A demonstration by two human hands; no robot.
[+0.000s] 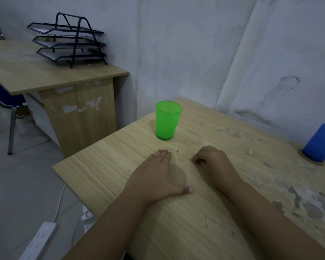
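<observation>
My left hand (156, 177) lies flat on the wooden table (105, 166), fingers straight, partly covering a round brown coaster (178, 177) that shows between palm and thumb. To its right, my right hand (212, 162) rests on the table with fingers curled under and holds nothing that I can see. An upright green plastic cup (167, 121) stands beyond both hands, apart from them. At the far right edge a blue cup (320, 143) stands on another round coaster (315, 162).
Crumbs and pale stains cover the table's right side. A second desk (45, 76) at the back left carries a black stacked paper tray (68, 42). A blue chair (6, 102) stands beside it. A white power strip (39, 239) lies on the floor. The wall runs close behind.
</observation>
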